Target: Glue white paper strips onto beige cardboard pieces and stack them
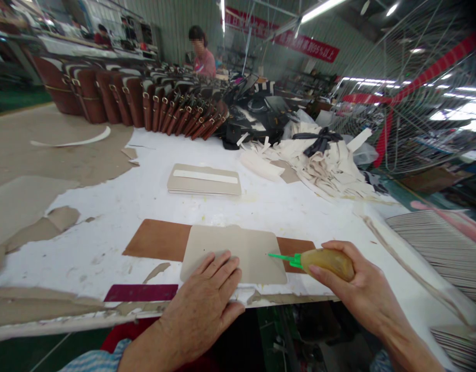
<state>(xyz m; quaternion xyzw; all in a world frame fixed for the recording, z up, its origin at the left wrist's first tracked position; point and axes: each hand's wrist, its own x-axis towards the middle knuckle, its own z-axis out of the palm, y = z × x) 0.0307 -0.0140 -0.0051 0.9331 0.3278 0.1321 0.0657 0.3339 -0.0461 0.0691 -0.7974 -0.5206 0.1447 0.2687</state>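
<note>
A beige panel with rounded corners (pixel 257 245) lies near the front edge of the table, on top of a brown strip (pixel 160 240) that shows on both sides of it. My left hand (pixel 210 294) is spread over the panel's lower left part, its fingers flat and holding nothing. In my right hand (pixel 358 284) is an awl (pixel 327 262) with a bulbous yellowish handle and a bright green shaft. Its tip meets or hovers just over the panel's right side, by a small dark dot; contact is unclear. Another dot shows left of my fingers.
Behind the panel rests a small stack of beige panels (pixel 205 187) with a white strip on top. A maroon strip (pixel 141 293) lies at front left. Brown buckled bags (pixel 137 98), pale scraps (pixel 331 165) and a large wire fan guard (pixel 416 93) stand farther back. Layered sheets (pixel 443 253) lie right.
</note>
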